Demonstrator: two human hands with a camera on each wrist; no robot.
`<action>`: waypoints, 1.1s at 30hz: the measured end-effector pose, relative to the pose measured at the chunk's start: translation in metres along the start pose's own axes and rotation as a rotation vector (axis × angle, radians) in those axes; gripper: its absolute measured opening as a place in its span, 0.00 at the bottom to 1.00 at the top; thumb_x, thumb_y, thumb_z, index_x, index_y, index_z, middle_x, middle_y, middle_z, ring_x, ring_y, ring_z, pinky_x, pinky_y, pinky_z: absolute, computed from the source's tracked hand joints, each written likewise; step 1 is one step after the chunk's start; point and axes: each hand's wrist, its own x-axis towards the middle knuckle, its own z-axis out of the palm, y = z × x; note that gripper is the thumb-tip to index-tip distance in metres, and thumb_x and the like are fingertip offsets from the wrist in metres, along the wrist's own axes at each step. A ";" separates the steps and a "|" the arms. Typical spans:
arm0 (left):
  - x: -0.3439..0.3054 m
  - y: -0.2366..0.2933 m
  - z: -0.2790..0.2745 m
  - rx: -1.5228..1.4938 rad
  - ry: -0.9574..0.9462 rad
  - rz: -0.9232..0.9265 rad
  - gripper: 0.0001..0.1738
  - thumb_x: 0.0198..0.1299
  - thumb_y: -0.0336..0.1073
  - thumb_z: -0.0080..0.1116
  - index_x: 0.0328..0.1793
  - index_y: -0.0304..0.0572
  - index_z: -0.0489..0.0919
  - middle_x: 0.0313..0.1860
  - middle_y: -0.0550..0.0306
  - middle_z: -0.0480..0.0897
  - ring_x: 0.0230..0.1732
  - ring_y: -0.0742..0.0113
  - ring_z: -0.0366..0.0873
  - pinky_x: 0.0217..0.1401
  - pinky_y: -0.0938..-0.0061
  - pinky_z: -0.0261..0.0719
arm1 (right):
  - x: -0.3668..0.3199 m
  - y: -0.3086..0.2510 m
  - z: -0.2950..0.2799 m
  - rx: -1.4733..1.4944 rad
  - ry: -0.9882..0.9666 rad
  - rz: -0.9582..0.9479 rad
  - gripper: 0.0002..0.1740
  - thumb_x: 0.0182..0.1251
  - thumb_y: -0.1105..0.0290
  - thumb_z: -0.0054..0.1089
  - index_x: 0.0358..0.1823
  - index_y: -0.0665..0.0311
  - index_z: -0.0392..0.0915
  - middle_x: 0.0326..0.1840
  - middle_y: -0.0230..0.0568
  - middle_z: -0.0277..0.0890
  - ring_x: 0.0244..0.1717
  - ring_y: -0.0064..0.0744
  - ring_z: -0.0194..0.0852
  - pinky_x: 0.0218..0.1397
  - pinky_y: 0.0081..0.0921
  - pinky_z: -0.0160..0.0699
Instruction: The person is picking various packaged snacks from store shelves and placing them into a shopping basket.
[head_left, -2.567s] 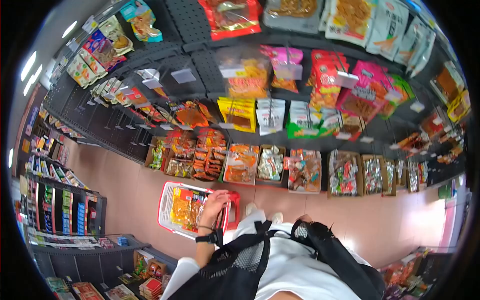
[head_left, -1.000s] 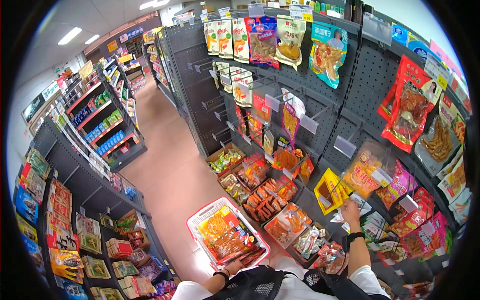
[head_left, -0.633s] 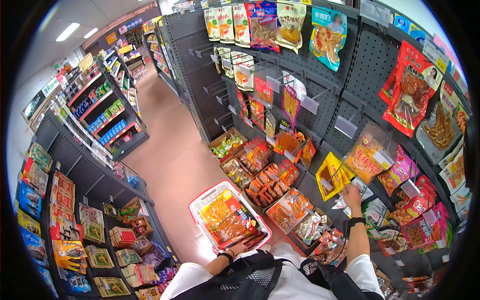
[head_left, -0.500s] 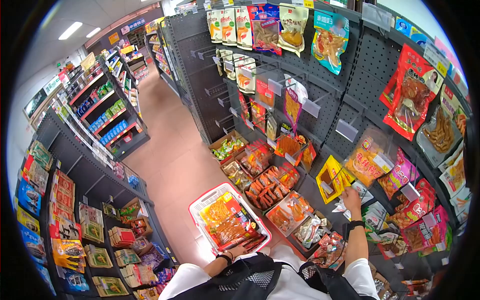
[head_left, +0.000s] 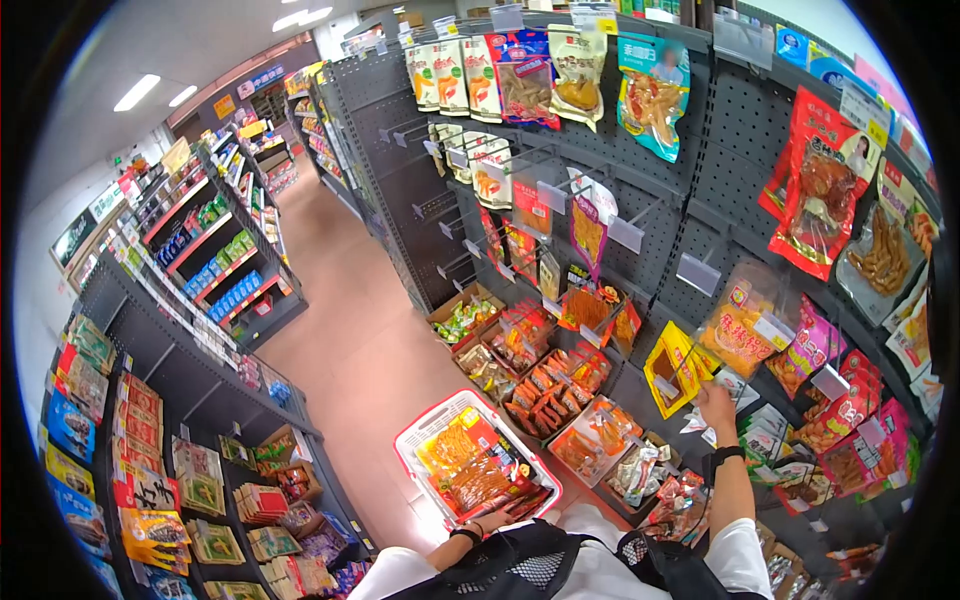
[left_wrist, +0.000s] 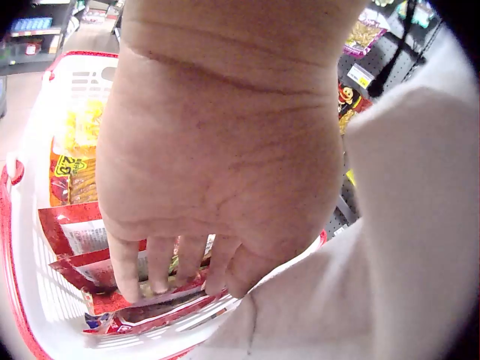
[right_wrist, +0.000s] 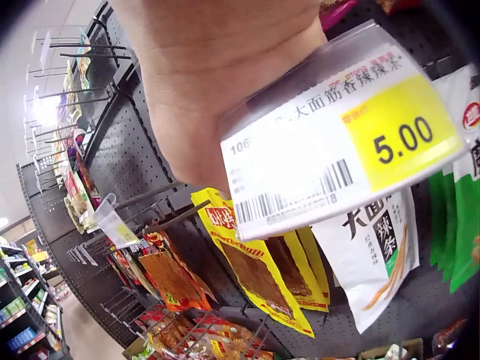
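Observation:
My right hand (head_left: pixel 716 408) is at the front yellow snack packet (head_left: pixel 668 372) hanging on the pegboard rack, fingers pinching near its top edge. In the right wrist view, a price tag (right_wrist: pixel 337 135) marked 5.00 covers most of the fingers, and the yellow packet (right_wrist: pixel 251 262) hangs just below the hand. My left hand (head_left: pixel 490 522) reaches down into a white basket with a red rim (head_left: pixel 405 440), its fingers (left_wrist: pixel 159 266) extended against red packets (left_wrist: pixel 79 232) inside. Large orange snack packets (head_left: pixel 465 460) lie flat in the basket.
White packets (right_wrist: pixel 375 255) hang right of the yellow ones. A clear bag of yellow snacks (head_left: pixel 745 330) hangs above the right hand. Open boxes of small packets (head_left: pixel 560 390) line the rack's foot. A low shelf (head_left: pixel 180 400) stands at the left, across the pinkish floor (head_left: pixel 350 340).
From 2.6 s ago, the view has swung left and the right hand has come up to the yellow packets. Over the last second, both hands have stayed nearly in place.

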 end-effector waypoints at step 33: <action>0.045 0.034 -0.057 0.316 -0.333 0.032 0.17 0.58 0.40 0.48 0.41 0.36 0.83 0.40 0.43 0.84 0.44 0.54 0.81 0.50 0.66 0.75 | 0.043 0.024 0.012 0.267 0.043 -0.267 0.19 0.51 0.79 0.47 0.45 0.64 0.80 0.49 0.48 0.79 0.51 0.52 0.75 0.51 0.39 0.75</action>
